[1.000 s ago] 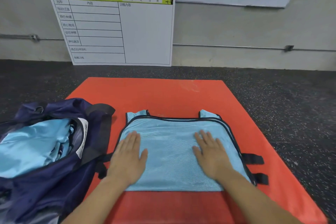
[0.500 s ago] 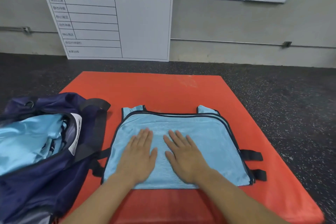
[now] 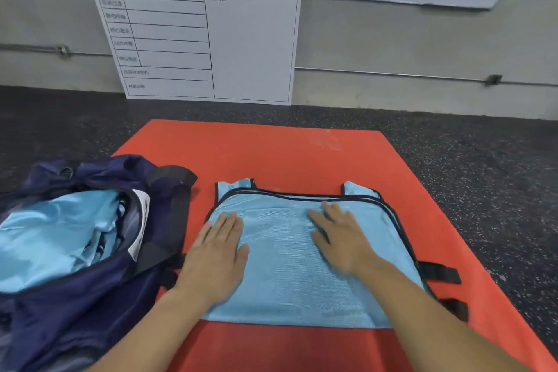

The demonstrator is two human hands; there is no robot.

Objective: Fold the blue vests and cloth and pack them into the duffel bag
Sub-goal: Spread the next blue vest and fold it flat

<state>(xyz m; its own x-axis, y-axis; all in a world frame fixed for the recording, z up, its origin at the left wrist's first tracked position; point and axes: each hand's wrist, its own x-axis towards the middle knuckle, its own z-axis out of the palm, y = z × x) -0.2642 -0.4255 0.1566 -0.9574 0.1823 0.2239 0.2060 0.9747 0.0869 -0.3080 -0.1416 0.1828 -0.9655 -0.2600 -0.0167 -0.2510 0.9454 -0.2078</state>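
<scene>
Our left hand (image 3: 216,257) lies flat with its fingers straight and close together, pressing on the left side of the cloth (image 3: 287,266); our right hand (image 3: 341,238) lies flat too, fingers a little spread, pressing near the middle and top of it; neither hand pinches or holds anything.

The cloth sits on top of a blue vest (image 3: 374,199), which shows along the top and right edges; two black straps (image 3: 440,273) stick out on the right; the whole pile rests on the red mat (image 3: 271,154), near our body.

The bag (image 3: 90,296) is just beside the pile on the left, touching the mat edge; it is open, and we see shiny blue stuff already inside it.

We think we are smoothing the pile flat before we fold it or lift it; it is not packed yet.

What could go wrong: if we push sideways too hard, the cloth could slide off the vest or bunch up; if we lift from the middle only, the layers could fall apart and come unfolded; the straps could dangle and catch on the bag's rim when we put the pile in.
</scene>
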